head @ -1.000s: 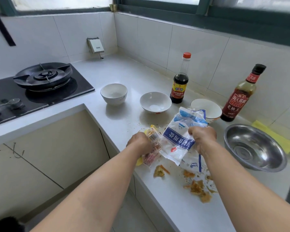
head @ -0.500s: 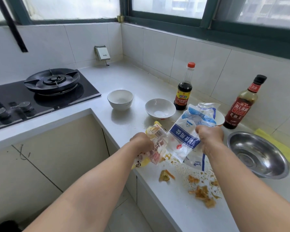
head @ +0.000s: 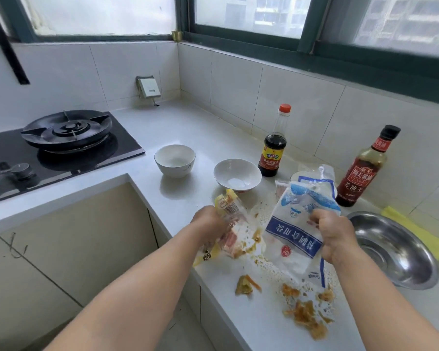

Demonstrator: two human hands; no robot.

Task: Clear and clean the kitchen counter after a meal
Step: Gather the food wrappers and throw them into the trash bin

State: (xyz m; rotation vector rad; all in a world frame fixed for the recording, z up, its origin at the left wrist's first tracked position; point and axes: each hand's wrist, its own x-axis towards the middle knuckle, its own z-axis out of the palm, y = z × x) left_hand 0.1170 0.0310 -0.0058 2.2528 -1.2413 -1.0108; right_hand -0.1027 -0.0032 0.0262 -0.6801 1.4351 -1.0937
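Head view: a person's left hand grips a yellow snack wrapper while the right hand clutches a white-and-blue bag, both apparently lifted off the counter for disposal. Forearms reach forward, fists curled. Food scraps lie just below the right fist; a steel basin sits beside it.

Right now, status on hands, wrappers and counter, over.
Left hand grips yellow wrapper. Right hand grips white-blue bag. Food scraps on counter.
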